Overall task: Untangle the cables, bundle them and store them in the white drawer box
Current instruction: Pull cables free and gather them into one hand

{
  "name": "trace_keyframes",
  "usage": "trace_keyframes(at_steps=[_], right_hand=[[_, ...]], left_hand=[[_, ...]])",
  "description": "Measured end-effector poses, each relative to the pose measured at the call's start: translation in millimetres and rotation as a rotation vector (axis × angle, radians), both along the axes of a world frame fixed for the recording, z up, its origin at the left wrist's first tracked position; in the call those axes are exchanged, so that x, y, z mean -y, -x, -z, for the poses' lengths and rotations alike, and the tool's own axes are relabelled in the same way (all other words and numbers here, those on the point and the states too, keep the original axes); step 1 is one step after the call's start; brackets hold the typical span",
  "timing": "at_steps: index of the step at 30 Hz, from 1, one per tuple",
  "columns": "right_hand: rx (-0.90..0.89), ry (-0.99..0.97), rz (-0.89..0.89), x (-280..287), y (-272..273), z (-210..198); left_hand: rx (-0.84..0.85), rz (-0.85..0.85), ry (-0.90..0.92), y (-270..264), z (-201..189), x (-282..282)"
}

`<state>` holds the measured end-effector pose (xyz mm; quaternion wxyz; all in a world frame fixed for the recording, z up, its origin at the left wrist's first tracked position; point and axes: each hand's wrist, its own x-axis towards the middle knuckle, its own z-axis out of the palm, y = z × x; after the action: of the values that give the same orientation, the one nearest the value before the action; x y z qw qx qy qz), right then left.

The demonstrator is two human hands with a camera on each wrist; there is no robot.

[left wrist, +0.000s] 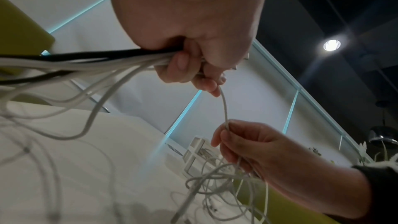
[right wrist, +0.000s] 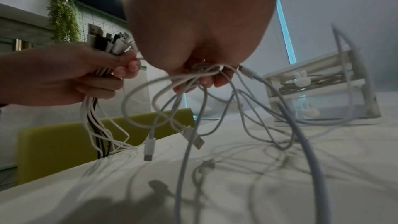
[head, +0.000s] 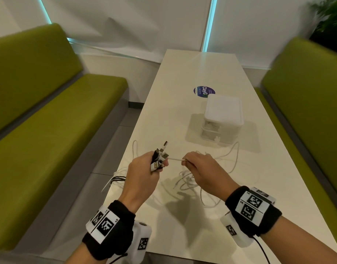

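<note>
Fingers (head: 164, 162) of left hand (head: 143, 178) curled tight round a bunch of plug ends (head: 160, 156), metal tips fanned up and away, black and white cords trailing below the fist. One thin white cable (head: 175, 159) stretched level across to right hand (head: 200, 168), pinched there between thumb and fingertips; smooth round cables (head: 186, 182) hanging tangled beneath. Both wrists raised over table (head: 183, 111). Beyond right fingers, white drawer box (head: 222, 119), square, translucent drawers.

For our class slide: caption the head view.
Left hand grips gathered cable plugs; right hand pulls one white cable taut.
</note>
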<state>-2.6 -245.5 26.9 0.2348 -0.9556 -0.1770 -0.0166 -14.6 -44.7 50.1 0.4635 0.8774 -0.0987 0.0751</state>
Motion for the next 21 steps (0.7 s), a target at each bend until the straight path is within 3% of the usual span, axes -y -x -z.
trace_keyframes(at_steps=[4, 8, 13, 18, 21], right_hand=[[-0.064, -0.028, 0.149, 14.8, 1.2, 6.0], [-0.093, 0.025, 0.153, 20.3, 4.0, 4.2], [-0.101, 0.183, 0.125, 9.6, 5.0, 0.4], [-0.089, 0.25, 0.097, -2.9, 5.9, 0.1], [-0.096, 0.229, 0.104, -9.0, 8.0, -6.1]], left_hand=[[-0.006, -0.123, 0.141, -8.1, 1.5, -13.2], [-0.044, -0.14, 0.038, -20.3, 12.9, -22.1], [0.178, -0.068, 0.099, -5.1, 5.3, -4.0], [0.195, 0.138, -0.148, 3.7, 18.7, 13.5], [0.047, 0.155, -0.318, 3.8, 28.4, 24.4]])
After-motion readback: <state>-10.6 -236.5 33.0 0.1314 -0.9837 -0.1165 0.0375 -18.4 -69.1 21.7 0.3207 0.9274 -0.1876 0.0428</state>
